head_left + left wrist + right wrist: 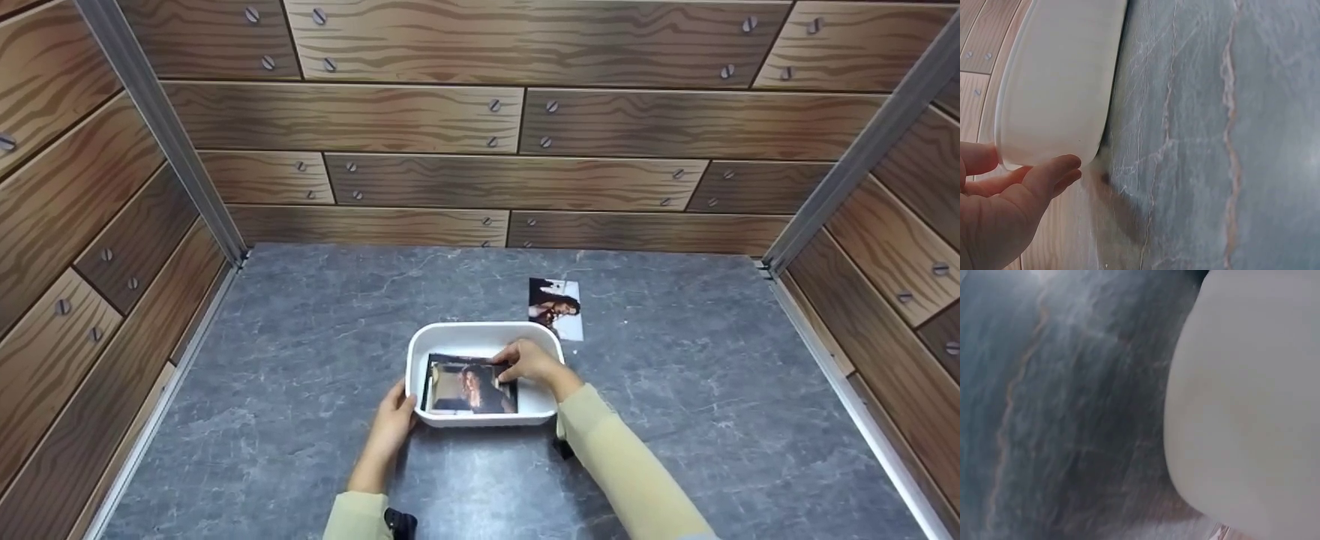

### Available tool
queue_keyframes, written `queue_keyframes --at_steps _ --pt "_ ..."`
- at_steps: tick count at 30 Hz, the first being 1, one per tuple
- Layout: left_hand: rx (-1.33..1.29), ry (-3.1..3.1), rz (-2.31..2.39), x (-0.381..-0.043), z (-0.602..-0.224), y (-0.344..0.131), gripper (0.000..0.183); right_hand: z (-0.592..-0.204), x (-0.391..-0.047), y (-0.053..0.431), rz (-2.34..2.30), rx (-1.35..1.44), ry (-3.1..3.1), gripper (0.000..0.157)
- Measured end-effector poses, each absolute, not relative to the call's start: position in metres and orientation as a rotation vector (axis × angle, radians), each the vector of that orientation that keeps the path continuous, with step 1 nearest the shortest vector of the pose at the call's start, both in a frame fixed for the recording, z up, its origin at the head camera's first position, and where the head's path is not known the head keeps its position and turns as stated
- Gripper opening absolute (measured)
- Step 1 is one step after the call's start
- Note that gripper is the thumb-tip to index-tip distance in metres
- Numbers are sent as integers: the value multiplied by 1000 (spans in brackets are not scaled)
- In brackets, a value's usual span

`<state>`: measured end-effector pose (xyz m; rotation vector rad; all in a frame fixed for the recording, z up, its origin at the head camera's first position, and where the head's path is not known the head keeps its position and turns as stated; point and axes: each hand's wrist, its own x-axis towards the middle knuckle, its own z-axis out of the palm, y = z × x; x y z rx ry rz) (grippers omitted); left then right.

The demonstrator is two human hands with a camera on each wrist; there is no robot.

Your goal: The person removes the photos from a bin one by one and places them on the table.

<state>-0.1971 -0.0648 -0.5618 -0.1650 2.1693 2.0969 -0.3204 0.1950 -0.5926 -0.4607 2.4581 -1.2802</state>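
A white plastic tub [484, 421] sits on the grey marbled surface, with a stack of photo prints inside; the top photograph [454, 390] shows a long-haired figure in dark clothing. My left hand [391, 420] holds the tub's near left corner, and in the left wrist view the thumb [1053, 171] presses its outer wall. Reaching over the right rim, my right hand [531, 361] pinches the photos at their upper right edge, inside the tub. The right wrist view has only the tub's outer wall [1241, 405] and the surface; the hand is hidden there.
Another photo print [556, 319] lies flat on the surface just behind the tub's far right corner. Wood-patterned panels [420, 120] close off the back and both sides, with metal posts [840, 157] at the corners.
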Motion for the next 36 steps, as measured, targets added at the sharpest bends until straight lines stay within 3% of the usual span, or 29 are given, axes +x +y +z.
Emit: queue_keyframes --at_steps 4,36 --pt "-152 2169 2108 -198 -562 -66 48 -563 -303 186 -1228 -423 2464 33" --pt "-231 2075 2121 -197 -561 -66 48 -561 -301 185 -1281 -299 2439 25"
